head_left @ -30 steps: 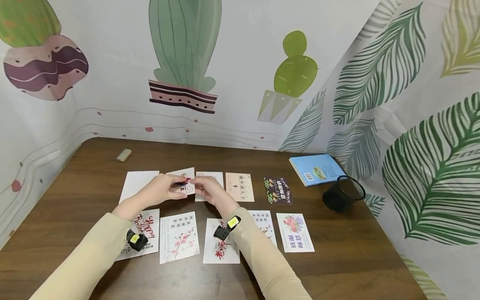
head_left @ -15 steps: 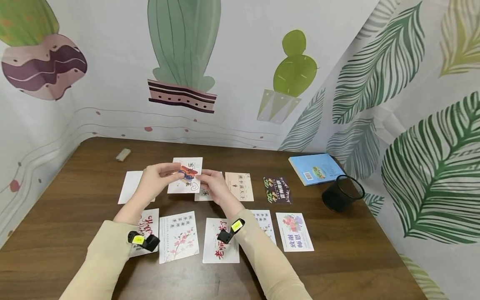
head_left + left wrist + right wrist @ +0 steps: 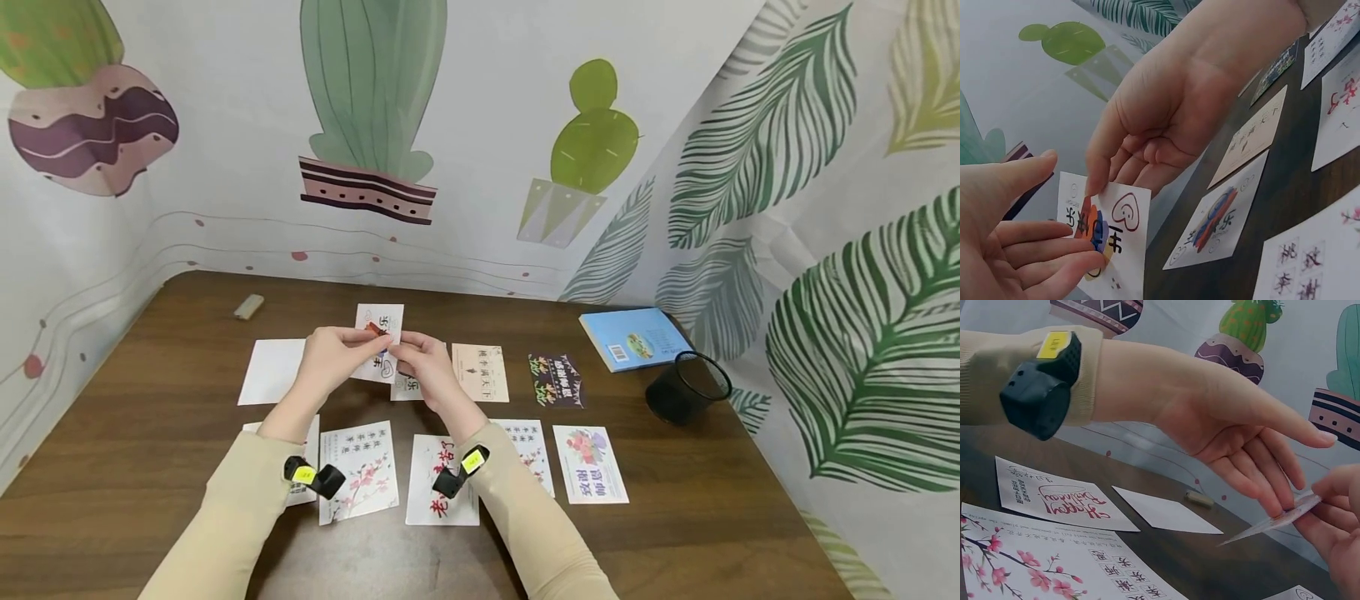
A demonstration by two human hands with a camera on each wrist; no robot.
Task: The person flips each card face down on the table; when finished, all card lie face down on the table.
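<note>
My right hand (image 3: 431, 375) pinches a white greeting card (image 3: 1130, 231) by its edge, between thumb and fingers. The card carries an orange and blue picture, black characters and a drawn heart, and is held up off the table. My left hand (image 3: 1029, 244) is at the card's face with fingers nearly straight and thumb spread away from it. In the right wrist view the left fingertips (image 3: 1286, 500) are right at the card's edge. Behind the hands lies a similar card (image 3: 1210, 219), partly hidden in the head view. A blank white card (image 3: 272, 371) lies left of them.
Nearer me lie a blossom card (image 3: 360, 475), a red-lettered card (image 3: 442, 508) and others partly under my sleeves. Rightward are a beige card (image 3: 480, 372), a dark purple card (image 3: 557, 381), a bouquet card (image 3: 590, 465), a blue book (image 3: 637, 337) and a black cup (image 3: 678, 396). An eraser-like block (image 3: 249, 307) lies back left.
The card has been raised and moved slightly right, held upright with its face toward me. My left hand has moved right with it, and its thumb and fingers have parted from their pinch.
</note>
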